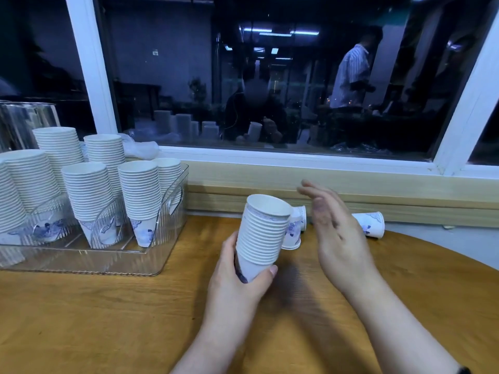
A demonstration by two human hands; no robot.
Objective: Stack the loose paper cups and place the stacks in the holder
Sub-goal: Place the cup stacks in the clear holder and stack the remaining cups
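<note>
The left hand (237, 276) grips a tilted stack of white ribbed paper cups (263, 236) above the round wooden table (108, 319); the right hand (334, 233) hovers wide beside it, empty. Best fetch the loose blue-printed cup (371, 224) at the table's far edge, then seat it squarely. The clear ribbed plastic holder (162, 255) stands leftward beneath a dark window (270, 76).

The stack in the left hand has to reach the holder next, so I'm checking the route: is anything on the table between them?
Nothing visible. The left hand grips the cup stack, and only bare wooden table lies between it and the clear holder. The loose cups lie on the far side, beyond the right hand.
</note>
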